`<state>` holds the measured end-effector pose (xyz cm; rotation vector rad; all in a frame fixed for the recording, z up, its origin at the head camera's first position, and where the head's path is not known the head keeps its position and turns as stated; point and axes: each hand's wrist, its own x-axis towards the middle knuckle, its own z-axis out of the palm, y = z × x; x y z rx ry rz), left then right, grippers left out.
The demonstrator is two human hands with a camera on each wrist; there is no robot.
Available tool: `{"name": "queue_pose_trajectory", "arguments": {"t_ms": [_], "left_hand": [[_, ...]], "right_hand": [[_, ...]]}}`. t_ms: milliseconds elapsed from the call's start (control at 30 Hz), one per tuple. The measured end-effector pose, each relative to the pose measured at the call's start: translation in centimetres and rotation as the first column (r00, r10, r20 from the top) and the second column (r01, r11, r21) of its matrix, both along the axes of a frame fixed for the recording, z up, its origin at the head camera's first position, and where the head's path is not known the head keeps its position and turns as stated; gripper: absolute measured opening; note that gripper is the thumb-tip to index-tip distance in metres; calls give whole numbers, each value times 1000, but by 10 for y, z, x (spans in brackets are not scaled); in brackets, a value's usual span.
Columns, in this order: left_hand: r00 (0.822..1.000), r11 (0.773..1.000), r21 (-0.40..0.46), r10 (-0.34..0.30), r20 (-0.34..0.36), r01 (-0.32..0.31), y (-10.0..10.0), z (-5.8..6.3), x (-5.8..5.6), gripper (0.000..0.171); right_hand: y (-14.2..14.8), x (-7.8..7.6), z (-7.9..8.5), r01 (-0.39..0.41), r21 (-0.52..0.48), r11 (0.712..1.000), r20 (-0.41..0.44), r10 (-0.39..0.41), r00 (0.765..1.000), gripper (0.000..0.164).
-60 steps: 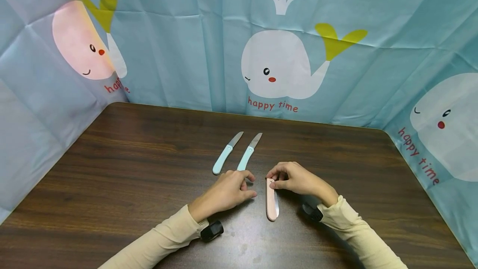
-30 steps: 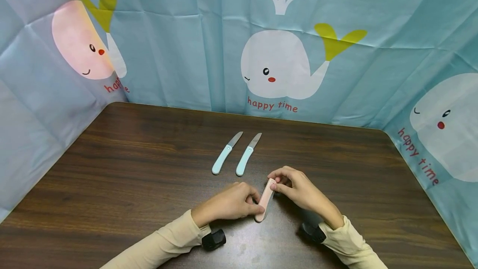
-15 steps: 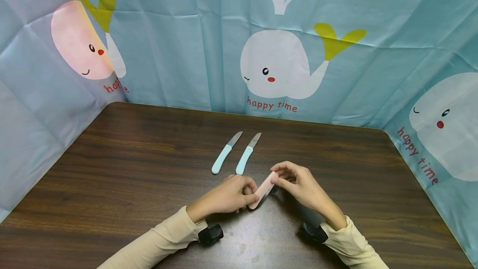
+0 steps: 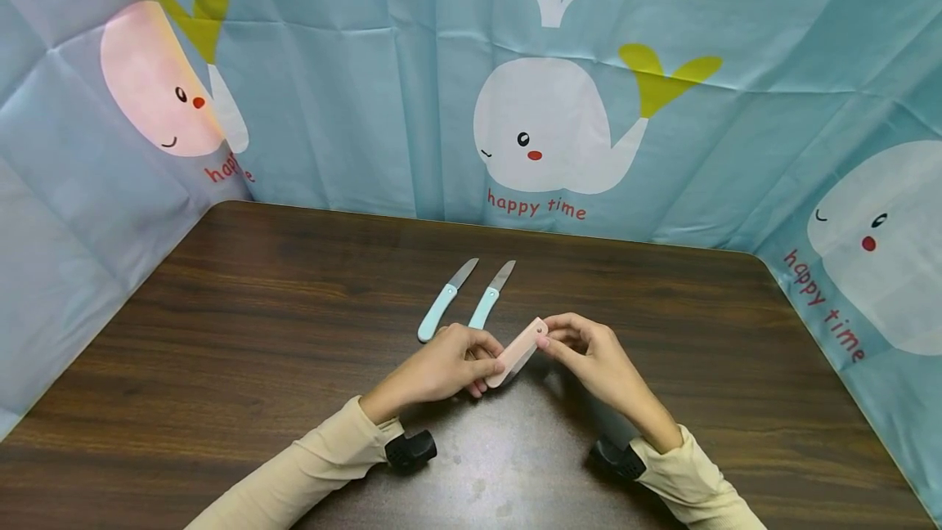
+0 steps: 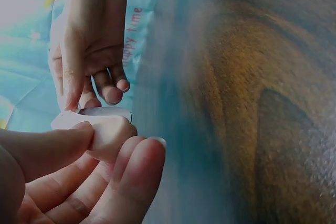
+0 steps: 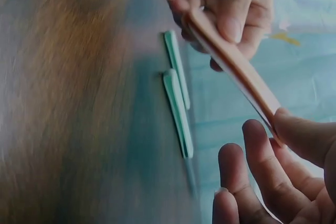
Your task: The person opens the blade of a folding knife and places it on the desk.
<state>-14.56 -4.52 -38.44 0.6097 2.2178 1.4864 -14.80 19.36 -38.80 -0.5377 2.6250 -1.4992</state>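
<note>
A pink-handled folding knife (image 4: 515,352) is held up over the table, slanting from lower left to upper right. My left hand (image 4: 447,362) pinches its lower end between thumb and fingers. At the upper end, by the pivot, my right hand (image 4: 594,357) pinches the handle. The blade (image 5: 107,111) lies folded along the handle with its edge part showing. Behind my left hand, two folding knives with light blue handles lie on the table, blades out: the left knife (image 4: 437,314) shows whole, while the right knife (image 4: 486,305) has its handle end hidden by that hand.
The dark wood-grain table (image 4: 294,301) carries these things. A light blue curtain (image 4: 353,121) with printed whales hangs along its back and sides. Each wrist wears a black camera, such as the left camera (image 4: 412,450).
My left hand has come from beside the pink folding knife to grip its lower end. Both hands have raised the knife off the table and tilted it. The blue knives stay put.
</note>
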Motion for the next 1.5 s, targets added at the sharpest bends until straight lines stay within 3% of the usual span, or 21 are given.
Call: {"name": "queue_pose_trajectory", "arguments": {"t_ms": [233,500,733,967,1200,1500], "left_hand": [[1000,999,31,11,20,-12,0,0,-1,16],[998,997,54,48,40,-50,3,1,-1,15],[998,997,55,62,10,-62,5,2,1,18],[996,997,4,80,-33,-80,6,1,3,16],[996,998,-21,62,-56,-64,6,2,4,15],[997,999,-31,40,-69,-42,0,3,0,14]], "right_hand": [[-4,3,2,-15,-54,998,85,19,996,27],[-8,5,1,-44,-62,997,91,50,995,18],[-12,6,-1,-68,-64,996,105,74,992,17],[-15,7,-3,-78,-63,995,118,85,989,17],[-14,7,-2,-108,-84,991,130,118,984,17],[-9,6,2,-130,-34,991,111,133,985,15]]}}
